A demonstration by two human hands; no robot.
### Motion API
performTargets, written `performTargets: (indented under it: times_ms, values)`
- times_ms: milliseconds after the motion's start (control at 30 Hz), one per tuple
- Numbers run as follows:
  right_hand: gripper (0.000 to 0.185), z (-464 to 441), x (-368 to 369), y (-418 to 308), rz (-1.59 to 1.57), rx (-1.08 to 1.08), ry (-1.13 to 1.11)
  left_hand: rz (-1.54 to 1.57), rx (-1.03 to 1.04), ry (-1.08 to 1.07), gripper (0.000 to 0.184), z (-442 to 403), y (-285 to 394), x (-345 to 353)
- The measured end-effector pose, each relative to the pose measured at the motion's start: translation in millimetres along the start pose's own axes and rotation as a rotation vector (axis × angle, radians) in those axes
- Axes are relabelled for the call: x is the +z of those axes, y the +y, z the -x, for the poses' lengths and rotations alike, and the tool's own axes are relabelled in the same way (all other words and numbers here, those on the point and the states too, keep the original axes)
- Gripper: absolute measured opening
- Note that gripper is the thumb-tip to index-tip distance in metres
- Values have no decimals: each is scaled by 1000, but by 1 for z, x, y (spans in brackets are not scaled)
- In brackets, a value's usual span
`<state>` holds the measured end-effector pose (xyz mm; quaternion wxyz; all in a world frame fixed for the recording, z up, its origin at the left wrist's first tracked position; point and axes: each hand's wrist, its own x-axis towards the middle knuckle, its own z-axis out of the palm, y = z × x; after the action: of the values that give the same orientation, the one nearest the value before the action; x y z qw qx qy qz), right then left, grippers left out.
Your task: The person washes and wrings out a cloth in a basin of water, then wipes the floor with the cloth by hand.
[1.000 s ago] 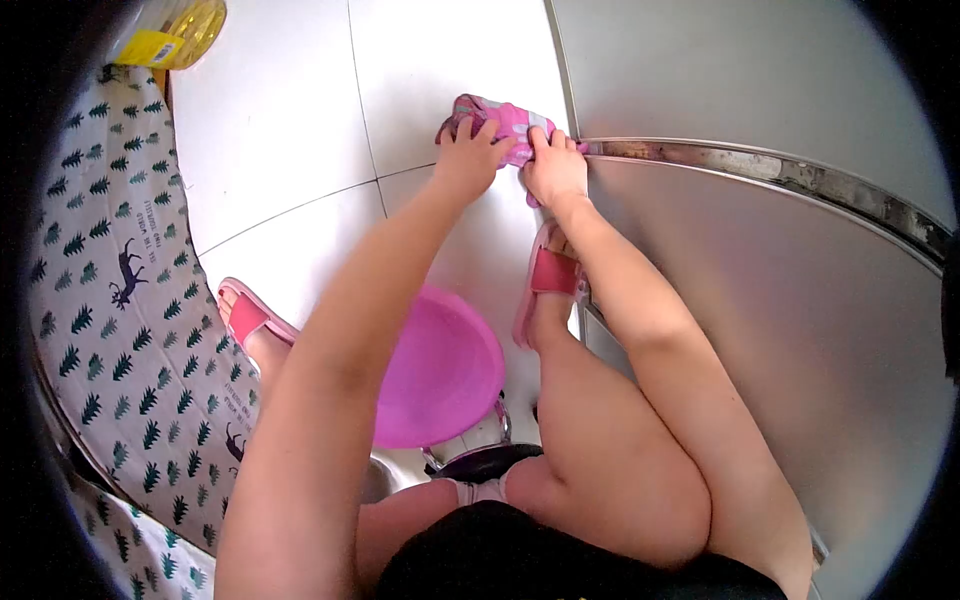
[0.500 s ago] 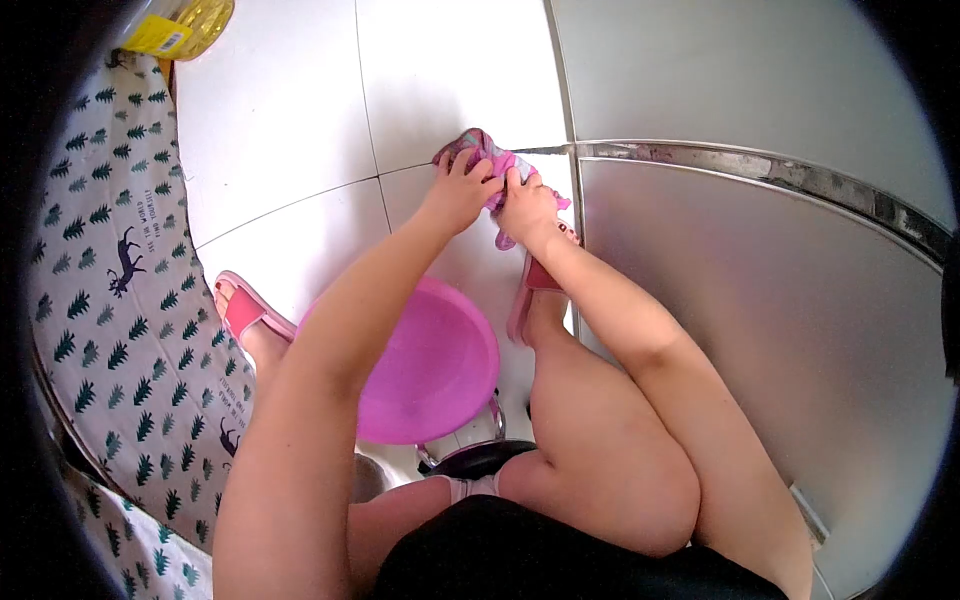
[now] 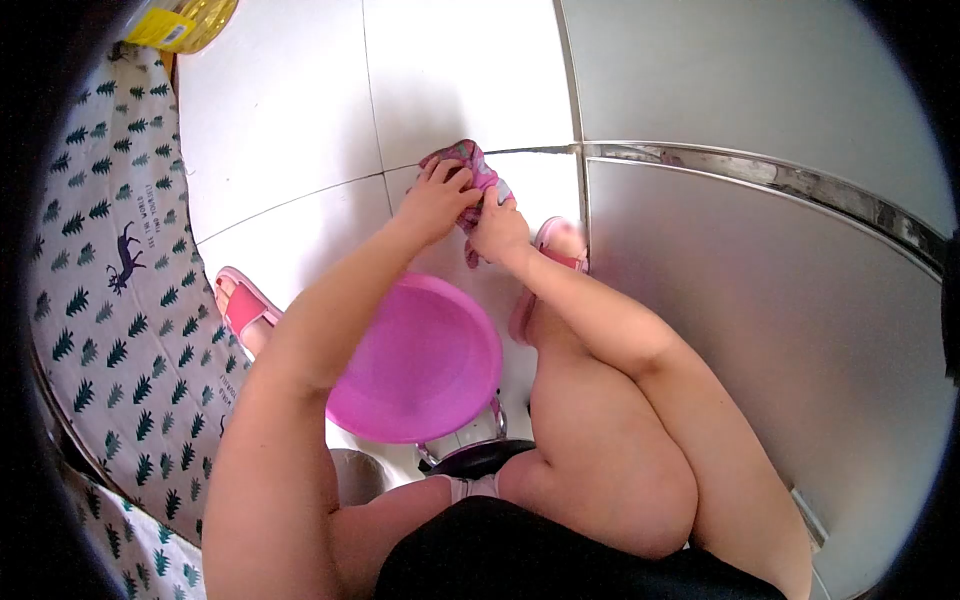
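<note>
A crumpled pink patterned cloth (image 3: 462, 153) is bunched above the white tiled floor, between my two hands. My left hand (image 3: 436, 208) grips its left side with bent fingers. Close beside it, my right hand (image 3: 500, 230) is closed on the cloth's right side, and a loose end hangs below. How much cloth lies inside the fingers is hidden. Nearer to me, between my legs, stands a round pink basin (image 3: 425, 365), partly covered by my left forearm.
Pink slippers are on my feet, the left slipper (image 3: 247, 305) beside a tree-patterned curtain (image 3: 130, 330). Frosted panels (image 3: 760, 330) with a metal strip (image 3: 760, 175) rise on the right. A yellow-labelled bottle (image 3: 180, 25) stands at the upper left. A metal-legged stool (image 3: 485, 458) is beneath me.
Both hands have shifted left and slightly toward me with the cloth, which is bunched differently. More of my right slipper now shows. The basin stays in place.
</note>
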<state>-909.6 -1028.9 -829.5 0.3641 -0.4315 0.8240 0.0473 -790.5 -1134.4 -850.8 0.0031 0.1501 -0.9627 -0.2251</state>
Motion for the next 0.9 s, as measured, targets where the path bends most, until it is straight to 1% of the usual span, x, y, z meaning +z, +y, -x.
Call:
performTargets:
  times_ms: [100, 167, 267, 333, 367, 400, 433, 467, 500, 567, 600, 700, 733, 833, 867, 900]
  values:
    - [61, 4, 1, -11, -141, 63, 32, 16, 11, 0, 34, 6, -5, -9]
    - [62, 2, 9, -18, -229, 113, 64, 4, -6, -46, 35, 7, -9, -15]
    - [64, 4, 8, -36, -374, 170, 11, 10, -30, -76, 37, 12, -24, -15]
    - [71, -6, 20, -47, -409, 176, 0, -9, -57, -117, 37, 15, -28, -29]
    - [75, -11, 23, -50, -426, 178, -4, -7, -44, -95, 37, 17, -34, -30]
    - [84, -12, 19, -55, -479, 184, -85, -7, -32, -72, 37, 18, -42, -37]
    - [85, -14, 17, -61, -495, 207, -101, -8, -21, -51, 38, 20, -45, -42]
    - [87, -16, 14, -67, -510, 232, -117, 31, -66, -136, 35, 24, -49, -48]
    - [88, -16, 11, -72, -523, 258, -131, 41, -69, -136, 34, 25, -54, -47]
    - [73, -16, 5, -84, -554, 294, -87, 62, -73, -133, 32, 27, -67, -46]
    - [66, -17, 6, -89, -569, 308, -65, 73, -128, -155, 29, 27, -65, -56]
    - [90, -38, 10, -104, -749, 350, -132, 97, -194, -159, 30, 30, -73, -71]
    - [87, -45, 13, -109, -813, 353, -140, 89, -192, -119, 30, 30, -80, -70]
    - [67, -68, 20, -129, -819, 391, -64, 73, -244, -110, 32, 34, -92, -79]
    - [67, -74, 21, -133, -901, 368, -48, 65, -275, -136, 35, 35, -94, -83]
    - [67, -82, 21, -138, -958, 370, -68, 73, -288, -110, 35, 38, -99, -83]
